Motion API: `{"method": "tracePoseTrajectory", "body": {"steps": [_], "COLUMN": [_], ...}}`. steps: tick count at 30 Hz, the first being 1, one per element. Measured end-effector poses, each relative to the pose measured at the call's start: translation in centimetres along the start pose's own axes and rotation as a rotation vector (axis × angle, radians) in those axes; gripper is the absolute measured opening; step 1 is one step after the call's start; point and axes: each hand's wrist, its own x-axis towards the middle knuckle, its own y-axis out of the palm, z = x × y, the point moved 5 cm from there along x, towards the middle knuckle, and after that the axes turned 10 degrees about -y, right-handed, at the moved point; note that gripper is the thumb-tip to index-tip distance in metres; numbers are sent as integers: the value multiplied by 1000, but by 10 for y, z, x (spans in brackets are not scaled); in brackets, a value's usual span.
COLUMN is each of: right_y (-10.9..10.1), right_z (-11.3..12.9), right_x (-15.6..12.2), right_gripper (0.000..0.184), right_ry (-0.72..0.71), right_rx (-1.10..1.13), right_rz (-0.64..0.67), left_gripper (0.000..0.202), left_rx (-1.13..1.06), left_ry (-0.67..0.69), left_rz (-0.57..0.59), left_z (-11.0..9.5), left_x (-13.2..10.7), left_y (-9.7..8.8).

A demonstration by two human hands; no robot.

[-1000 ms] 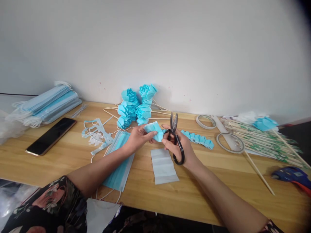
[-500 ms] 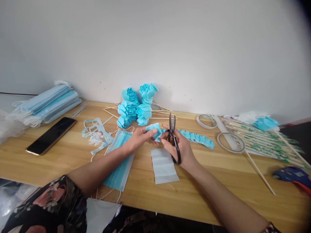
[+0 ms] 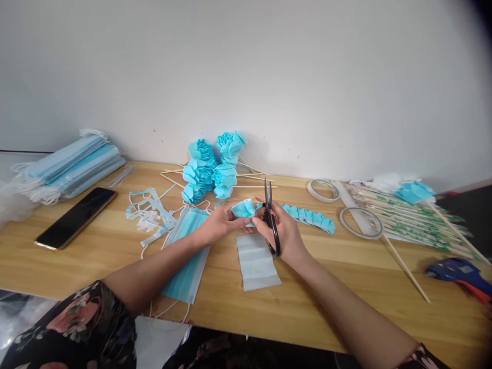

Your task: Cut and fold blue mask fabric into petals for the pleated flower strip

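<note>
My left hand pinches a small folded piece of blue mask fabric above the wooden table. My right hand grips black scissors, blades pointing up and closed, and its fingers also touch the blue piece. A white rectangular mask layer lies just below my hands. A blue face mask lies under my left forearm. A pleated blue strip stretches right from behind my right hand.
Blue fabric flowers on sticks lean near the wall. A stack of masks and a phone lie at left, cut ear-loop scraps between. Tape rolls, wrapped chopsticks and a blue glue gun sit at right.
The scissor blades have closed from slightly apart to together. Both hands have drawn a little closer around the blue piece and shifted slightly left.
</note>
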Motion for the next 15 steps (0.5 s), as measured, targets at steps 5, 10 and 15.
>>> {"method": "tracePoseTrajectory", "body": {"steps": [5,10,15], "right_y": [0,-2,-3], "right_z": [-1,-2,-4], "right_x": [0,3,4], "right_gripper": [39,41,42], "right_ry": [3,10,95], "right_rx": [-21,-8,155], "right_rz": [11,36,83], "left_gripper": [36,36,36], "left_rx": [51,69,-6], "left_ry": [13,41,13], "left_rz": [-10,23,32], "left_z": [5,-1,-4], "left_x": [1,0,2], "left_y": [-1,0,-5]}}
